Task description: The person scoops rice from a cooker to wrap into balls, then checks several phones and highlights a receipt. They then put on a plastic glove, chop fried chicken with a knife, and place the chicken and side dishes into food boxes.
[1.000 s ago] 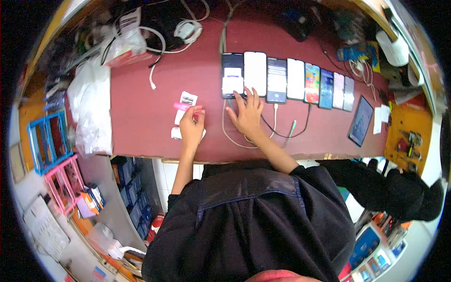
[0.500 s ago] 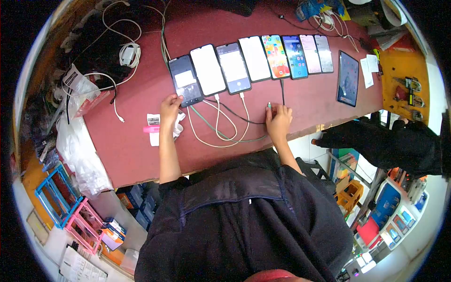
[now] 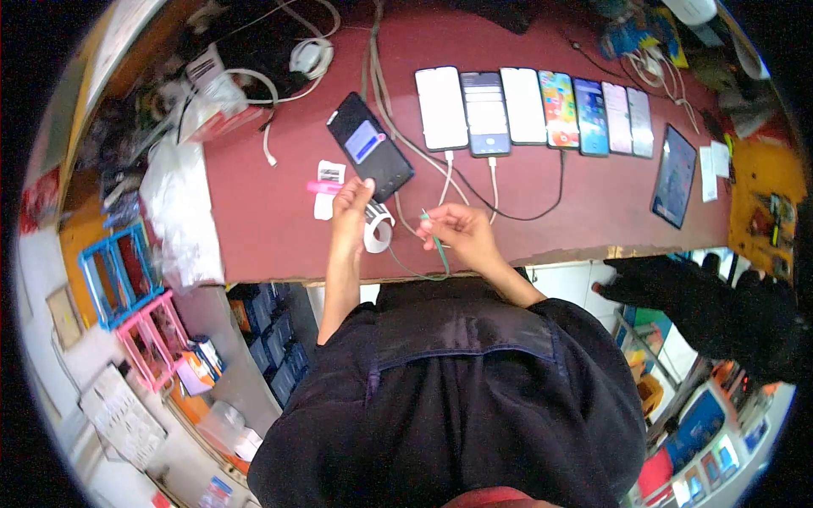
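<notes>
My left hand grips the lower end of a dark phone, which is tilted, with a lit window on its screen. Close to its right, my right hand pinches the end of a green cable; the cable tip is apart from the phone. A roll of white labels lies just below the phone, and a pink marker rests left of my left hand. White cables lead to a white-screened phone and a grey-screened phone standing in the row beyond.
More phones, one with a colourful screen, continue the row on the red table. A tablet lies at the right. Plastic bags and coiled white cables are at the left. A dark-sleeved person's arm is beyond the right edge.
The dark phone has left its place beside the row and is turned in my left hand. My right hand has moved left toward it with the green cable. The view has shifted.
</notes>
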{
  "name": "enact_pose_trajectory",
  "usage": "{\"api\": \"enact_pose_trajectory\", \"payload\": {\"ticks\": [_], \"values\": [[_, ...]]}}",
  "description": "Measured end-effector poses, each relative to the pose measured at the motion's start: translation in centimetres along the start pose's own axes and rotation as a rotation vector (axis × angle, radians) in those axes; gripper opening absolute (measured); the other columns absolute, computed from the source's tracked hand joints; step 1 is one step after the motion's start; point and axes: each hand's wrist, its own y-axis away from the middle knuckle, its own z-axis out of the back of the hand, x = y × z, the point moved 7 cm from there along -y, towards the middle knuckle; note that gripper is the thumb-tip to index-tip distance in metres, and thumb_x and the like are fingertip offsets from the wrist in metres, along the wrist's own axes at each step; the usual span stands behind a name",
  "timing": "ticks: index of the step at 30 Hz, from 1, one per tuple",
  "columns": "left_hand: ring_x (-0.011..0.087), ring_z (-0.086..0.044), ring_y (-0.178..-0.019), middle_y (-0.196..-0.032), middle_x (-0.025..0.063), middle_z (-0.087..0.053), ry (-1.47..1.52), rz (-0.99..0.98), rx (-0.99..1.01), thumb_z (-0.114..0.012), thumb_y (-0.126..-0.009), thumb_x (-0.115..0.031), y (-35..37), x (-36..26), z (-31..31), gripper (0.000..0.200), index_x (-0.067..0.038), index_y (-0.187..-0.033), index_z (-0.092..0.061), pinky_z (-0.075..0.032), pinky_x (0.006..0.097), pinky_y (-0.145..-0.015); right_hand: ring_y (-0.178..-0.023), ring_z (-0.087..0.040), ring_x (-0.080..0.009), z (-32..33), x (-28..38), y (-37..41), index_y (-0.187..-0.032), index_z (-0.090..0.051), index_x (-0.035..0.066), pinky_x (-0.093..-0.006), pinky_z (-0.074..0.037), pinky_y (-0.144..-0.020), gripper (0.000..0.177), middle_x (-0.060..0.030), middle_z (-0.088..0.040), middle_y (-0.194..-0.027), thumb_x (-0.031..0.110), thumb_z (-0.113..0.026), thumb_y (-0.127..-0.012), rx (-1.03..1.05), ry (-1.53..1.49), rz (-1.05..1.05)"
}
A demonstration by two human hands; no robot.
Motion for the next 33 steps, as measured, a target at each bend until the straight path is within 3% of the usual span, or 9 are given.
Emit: {"api": "enact_pose_trajectory", "payload": {"ticks": [8, 16, 22, 25, 28, 32, 33], "values": [[0.0039, -0.051, -0.063, -0.077, -0.0002, -0.059, 0.077, -0.02, -0.029, -0.055, -0.089, -0.015, 4.0, -2.8, -0.4, 0.013, -0.003, -0.091, -0.058, -0.041, 0.0188, -0.056, -0.055, -0.057, -0.0092, -3.5, 0.6, -1.9, -0.088, -0.06, -0.002, -0.0214, -0.046, -0.05, 0.012, -0.009, -0.065, -0.073, 0.01, -0.06, -0.086, -0.013, 0.003, 0.084], [0.0036, -0.051, -0.058, -0.074, -0.0007, -0.059, 0.095, -0.02, -0.031, -0.056, -0.088, -0.015, 4.0, -2.7, -0.4, 0.013, -0.002, -0.09, -0.058, -0.042, 0.019, -0.051, -0.055, -0.057, -0.0087, -3.9, 1.6, -0.8, -0.088, -0.06, -0.002, -0.0206, -0.046, -0.051, 0.012, -0.0081, -0.064, -0.072, 0.01, -0.061, -0.086, -0.026, 0.074, 0.086], [0.0034, -0.051, -0.057, -0.072, 0.0002, -0.059, 0.023, -0.066, -0.015, -0.055, -0.088, -0.013, 3.9, -3.0, -0.7, 0.011, -0.002, -0.09, -0.057, -0.041, 0.0186, -0.05, -0.055, -0.058, -0.0096, -3.3, 1.0, -1.2, -0.088, -0.06, -0.002, -0.021, -0.047, -0.05, 0.012, -0.0084, -0.064, -0.072, 0.01, -0.061, -0.086, -0.014, 0.013, 0.097], [0.0042, -0.053, -0.063, -0.076, 0.0027, -0.062, -0.16, -0.157, 0.024, -0.053, -0.089, -0.009, 4.1, -3.9, -1.3, 0.01, 0.0, -0.093, -0.057, -0.042, 0.0198, -0.054, -0.056, -0.06, -0.011, -2.9, 0.1, -1.2, -0.087, -0.06, -0.002, -0.0214, -0.047, -0.05, 0.012, -0.0094, -0.065, -0.072, 0.01, -0.061, -0.085, -0.071, 0.009, -0.003], [0.0051, -0.054, -0.065, -0.078, 0.0038, -0.063, -0.164, -0.161, 0.025, -0.053, -0.089, -0.008, 3.5, -3.2, -1.4, 0.011, 0.0, -0.095, -0.057, -0.042, 0.0206, -0.057, -0.054, -0.061, -0.0129, -2.6, -0.4, -1.5, -0.087, -0.061, -0.002, -0.022, -0.049, -0.049, 0.011, -0.0112, -0.065, -0.071, 0.008, -0.063, -0.084, -0.124, -0.091, 0.0], [0.0064, -0.055, -0.069, -0.079, 0.0041, -0.064, -0.253, -0.096, 0.052, -0.054, -0.089, -0.013, -0.6, 0.1, -0.3, 0.015, 0.001, -0.094, -0.058, -0.042, 0.0225, -0.06, -0.063, -0.063, -0.0158, -1.2, -3.1, -4.2, -0.09, -0.06, -0.002, -0.0245, -0.052, -0.057, 0.013, -0.0134, -0.065, -0.078, 0.01, -0.061, -0.085, -0.141, -0.125, -0.086], [0.0074, -0.055, -0.067, -0.077, 0.0044, -0.064, -0.327, -0.195, 0.033, -0.054, -0.088, -0.013, -2.1, 0.4, -0.4, 0.016, 0.001, -0.094, -0.058, -0.042, 0.0242, -0.058, -0.079, -0.063, -0.0175, -0.2, -4.2, -5.1, -0.103, -0.055, -0.004, -0.0274, -0.052, -0.069, 0.027, -0.0147, -0.064, -0.093, 0.015, -0.063, -0.085, -0.149, -0.084, -0.224]]}}
